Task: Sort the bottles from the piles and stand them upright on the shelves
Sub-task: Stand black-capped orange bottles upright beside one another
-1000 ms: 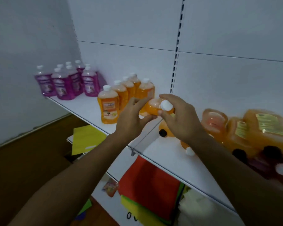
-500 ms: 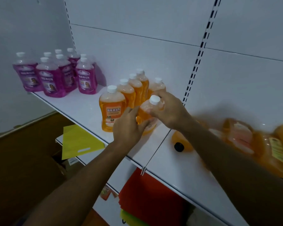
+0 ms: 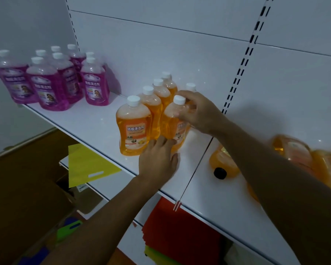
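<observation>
Fingers of the right hand (image 3: 197,113) curl round the shoulder of a white-capped clear plastic bottle of orange liquid (image 3: 175,123), which stands upright on the white shelf (image 3: 88,123) beside a row of matching orange bottles (image 3: 151,109). The left hand (image 3: 158,161) touches its base with relaxed, straight fingers, grasping nothing. Purple bottles (image 3: 52,81) stand upright further left, while orange bottles lying in a pile (image 3: 294,157) sit to the right.
</observation>
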Available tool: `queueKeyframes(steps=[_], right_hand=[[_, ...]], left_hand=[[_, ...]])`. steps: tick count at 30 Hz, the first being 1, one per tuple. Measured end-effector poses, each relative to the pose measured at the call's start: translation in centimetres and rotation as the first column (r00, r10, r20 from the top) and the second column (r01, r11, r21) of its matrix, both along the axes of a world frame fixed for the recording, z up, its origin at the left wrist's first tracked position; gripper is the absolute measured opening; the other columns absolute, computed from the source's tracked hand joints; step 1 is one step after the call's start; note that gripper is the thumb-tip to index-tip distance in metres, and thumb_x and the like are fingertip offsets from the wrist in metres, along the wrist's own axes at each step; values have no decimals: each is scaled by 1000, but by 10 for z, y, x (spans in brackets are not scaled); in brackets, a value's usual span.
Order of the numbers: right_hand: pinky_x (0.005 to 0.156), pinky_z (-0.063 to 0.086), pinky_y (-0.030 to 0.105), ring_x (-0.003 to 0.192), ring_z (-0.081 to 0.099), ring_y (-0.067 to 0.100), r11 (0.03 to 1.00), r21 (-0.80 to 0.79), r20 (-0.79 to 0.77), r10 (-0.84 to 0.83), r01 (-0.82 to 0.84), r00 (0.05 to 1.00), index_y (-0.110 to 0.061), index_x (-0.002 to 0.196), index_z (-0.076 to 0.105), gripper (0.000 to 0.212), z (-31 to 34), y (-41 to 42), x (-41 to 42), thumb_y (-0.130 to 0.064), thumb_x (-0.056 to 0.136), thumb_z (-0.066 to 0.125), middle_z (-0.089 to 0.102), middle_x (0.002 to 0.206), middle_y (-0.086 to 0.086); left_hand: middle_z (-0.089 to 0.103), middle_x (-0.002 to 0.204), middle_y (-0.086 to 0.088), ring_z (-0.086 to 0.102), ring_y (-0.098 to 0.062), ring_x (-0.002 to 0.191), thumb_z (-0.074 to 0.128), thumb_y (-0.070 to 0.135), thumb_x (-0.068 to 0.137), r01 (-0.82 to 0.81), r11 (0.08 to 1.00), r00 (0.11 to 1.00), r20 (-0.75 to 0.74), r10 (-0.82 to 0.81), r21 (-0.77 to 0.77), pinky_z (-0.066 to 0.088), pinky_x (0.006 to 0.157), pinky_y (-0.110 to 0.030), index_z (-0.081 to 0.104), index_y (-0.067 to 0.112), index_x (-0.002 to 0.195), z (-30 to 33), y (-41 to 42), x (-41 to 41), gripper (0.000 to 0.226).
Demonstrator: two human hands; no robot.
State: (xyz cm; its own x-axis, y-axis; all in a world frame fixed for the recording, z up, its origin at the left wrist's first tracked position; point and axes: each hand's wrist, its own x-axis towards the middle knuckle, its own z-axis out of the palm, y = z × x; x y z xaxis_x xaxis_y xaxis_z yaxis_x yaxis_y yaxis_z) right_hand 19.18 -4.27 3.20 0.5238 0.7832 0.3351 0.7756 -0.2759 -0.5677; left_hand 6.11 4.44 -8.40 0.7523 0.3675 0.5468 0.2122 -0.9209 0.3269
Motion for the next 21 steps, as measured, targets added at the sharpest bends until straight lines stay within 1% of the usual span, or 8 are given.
queueKeyframes(steps=[2,4,7,10,13,16,18,21], right_hand=[[102,44,42,121,49,22,999,9,61,-32,31,998,-13,139,46,59,-3,0,-1,-26,86,69,52,132,8],[104,39,33,126,47,22,998,31,112,-66,63,991,-11,143,41,65,-6,-3,-4,-27,87,68,50,138,10],[99,34,26,128,44,20,989,24,128,-149,147,981,-15,148,32,69,-11,-23,-4,-36,90,63,47,142,8],[97,32,25,127,45,16,967,-39,118,-248,254,962,-19,147,33,66,-15,-65,6,-39,91,61,48,141,5],[96,30,23,126,45,16,926,-163,174,-313,340,934,-19,144,38,59,-15,-112,15,-35,91,61,49,139,3],[98,33,27,125,45,18,875,-282,210,-343,393,916,-21,140,43,53,-15,-147,13,-34,92,60,49,139,2],[102,35,36,124,45,20,840,-350,251,-342,414,906,-23,137,45,48,-15,-160,8,-35,93,57,48,138,1],[106,31,41,126,44,21,801,-421,299,-321,426,899,-23,138,44,48,-17,-168,0,-33,93,55,47,140,1]], left_hand=[[63,117,-7,60,-27,100,62,35,88,-1,1000,1000,-28,1,-7,47,75,-32,65,17,119,0,-1,1,36],[60,120,-7,61,-25,98,59,38,89,14,1000,999,-52,-16,-20,48,73,-31,63,17,121,1,-2,3,38],[62,115,-4,63,-22,90,56,40,91,94,991,993,-60,-100,-97,50,69,-30,60,17,122,1,-8,8,39],[66,111,1,62,-14,92,57,42,91,180,966,981,-34,-190,-187,49,72,-26,56,21,127,-1,-28,19,41],[60,123,3,60,-14,104,61,43,89,302,929,946,-51,-320,-213,50,80,-27,50,24,133,1,-52,35,49],[51,135,2,55,-19,115,64,51,82,418,859,874,-126,-469,-294,51,89,-38,43,28,134,5,-71,50,61],[35,149,-1,45,-23,127,66,60,77,424,840,816,-260,-516,-338,46,99,-44,25,31,146,3,-81,58,86],[22,156,-6,38,-30,132,70,52,78,420,867,792,-357,-495,-269,39,105,-44,10,39,150,-2,-89,64,94]])
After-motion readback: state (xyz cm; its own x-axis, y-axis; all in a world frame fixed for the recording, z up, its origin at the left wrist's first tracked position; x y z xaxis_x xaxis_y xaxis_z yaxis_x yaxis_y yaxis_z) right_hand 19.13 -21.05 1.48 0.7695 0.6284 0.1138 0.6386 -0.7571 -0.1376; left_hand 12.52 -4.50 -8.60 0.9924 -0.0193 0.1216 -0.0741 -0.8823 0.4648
